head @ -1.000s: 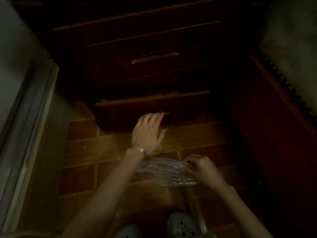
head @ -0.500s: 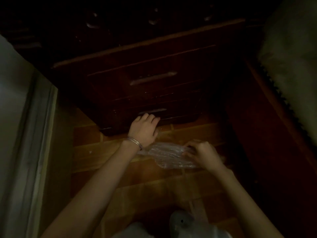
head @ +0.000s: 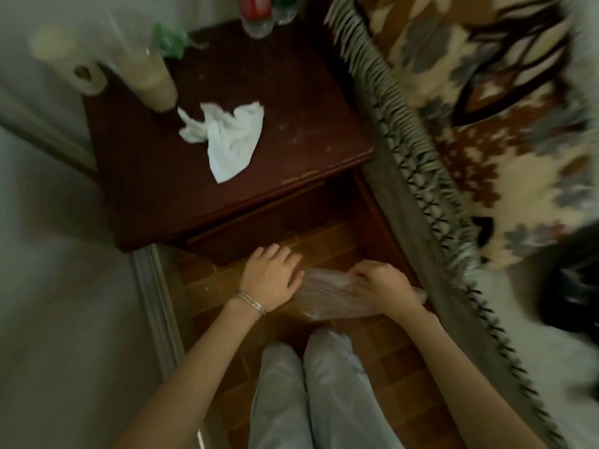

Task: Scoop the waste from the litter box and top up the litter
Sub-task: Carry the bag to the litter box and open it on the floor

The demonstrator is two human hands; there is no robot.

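A crumpled clear plastic bag [head: 324, 294] hangs in front of me over the wooden floor. My right hand [head: 382, 286] grips its right end with curled fingers. My left hand [head: 272, 275], with bangles at the wrist, sits at the bag's left end, fingers loosely bent; whether it holds the bag is unclear. No litter box or scoop is in view.
A dark wooden nightstand [head: 291, 150] stands ahead, bearing a crumpled white tissue [head: 230, 140], a paper roll [head: 87, 76], a tall glass [head: 152, 79] and bottles [head: 259, 11]. A patterned fringed blanket [head: 470, 108] covers the bed at right. A wall and door frame [head: 152, 303] are at left.
My view rose from the nightstand's drawers to its top and brightened. My left hand left the bottom drawer front and came back to the bag. The right hand kept its grip.
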